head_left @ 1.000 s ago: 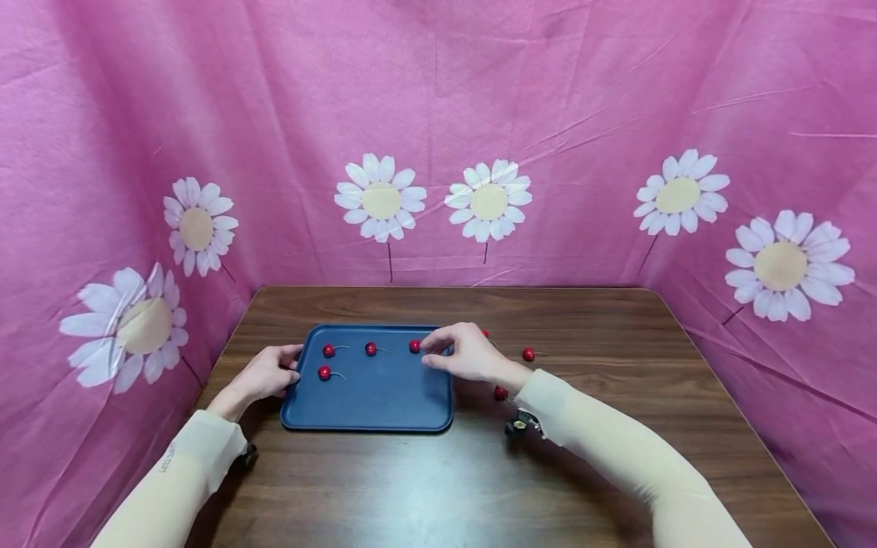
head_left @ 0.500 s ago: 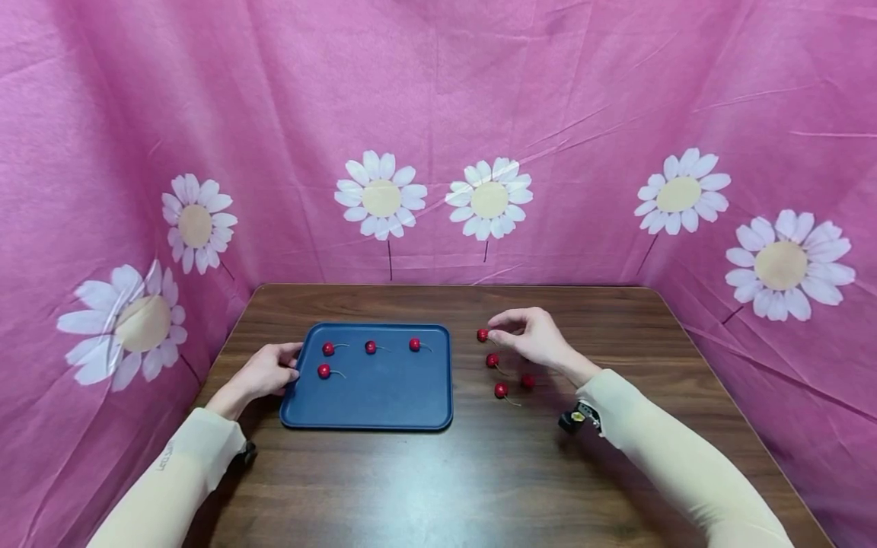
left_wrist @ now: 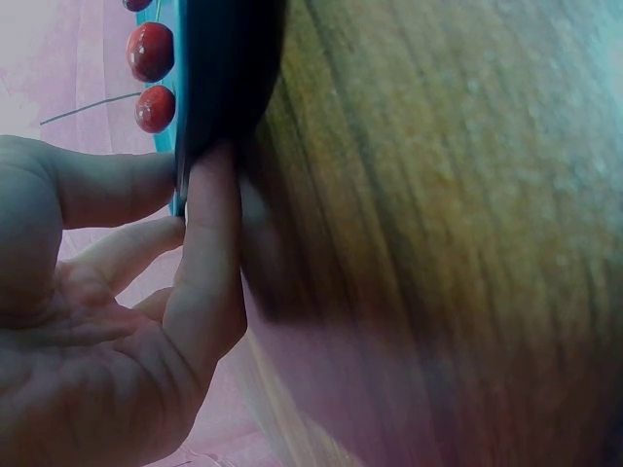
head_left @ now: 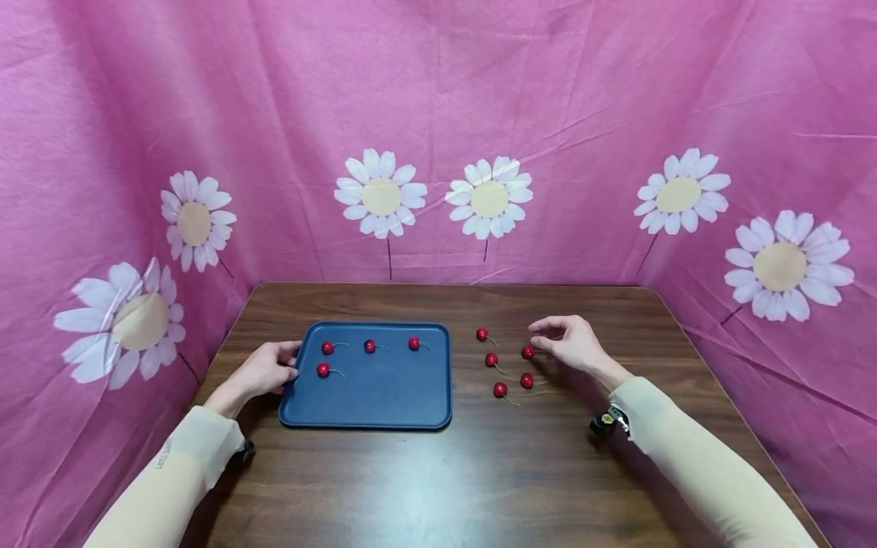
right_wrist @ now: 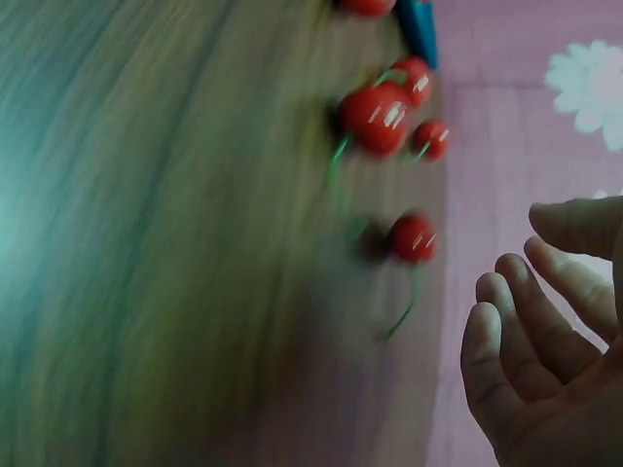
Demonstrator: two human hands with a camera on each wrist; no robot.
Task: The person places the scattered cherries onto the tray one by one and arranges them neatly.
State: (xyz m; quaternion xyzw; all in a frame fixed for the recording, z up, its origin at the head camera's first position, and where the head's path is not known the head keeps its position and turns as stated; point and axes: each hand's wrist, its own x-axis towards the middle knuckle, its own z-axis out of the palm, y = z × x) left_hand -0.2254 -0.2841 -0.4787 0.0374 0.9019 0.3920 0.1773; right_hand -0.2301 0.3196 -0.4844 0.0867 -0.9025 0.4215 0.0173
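My left hand (head_left: 259,373) holds the left edge of a dark blue tray (head_left: 370,415). In the left wrist view its thumb and fingers pinch the tray's rim (left_wrist: 181,185). Three red cherries with green stems stand in a row along the tray's far side, the middle cherry (head_left: 370,346) among them; one more cherry (head_left: 323,370) lies in front of the leftmost. My right hand (head_left: 572,346) hovers right of the tray with loosely bent fingers and nothing in them. Its fingertips are closest to a cherry (head_left: 527,352) on the table, apparently without touching it.
Several cherries lie on the brown wooden table (head_left: 329,487) right of the tray, including a near one (head_left: 501,390), a middle one (head_left: 491,359) and a far one (head_left: 483,334). A pink curtain (head_left: 438,91) with daisies surrounds the table's back and sides.
My right hand has let go of the cherry at the tray's far right corner and moved right, past the table cherries to the rear right one. The left hand stays on the tray.
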